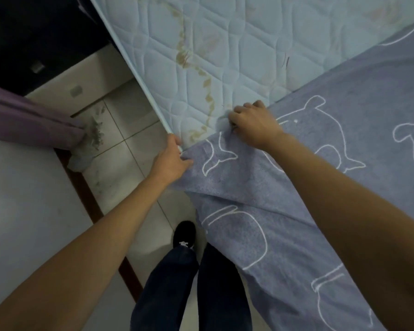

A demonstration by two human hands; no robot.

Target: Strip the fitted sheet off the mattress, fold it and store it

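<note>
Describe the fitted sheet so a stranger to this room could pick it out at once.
Start at the pale blue quilted mattress filling the top of the view. Across its lower right lies the fitted sheet, its edge gripped by the left hand and right hand. It alone is greyish blue with white outline animal drawings.

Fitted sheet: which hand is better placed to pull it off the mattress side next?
Left, probably. The left hand grips the fitted sheet at the mattress edge, where it drapes over the side; the right hand holds it further in, on top.
</note>
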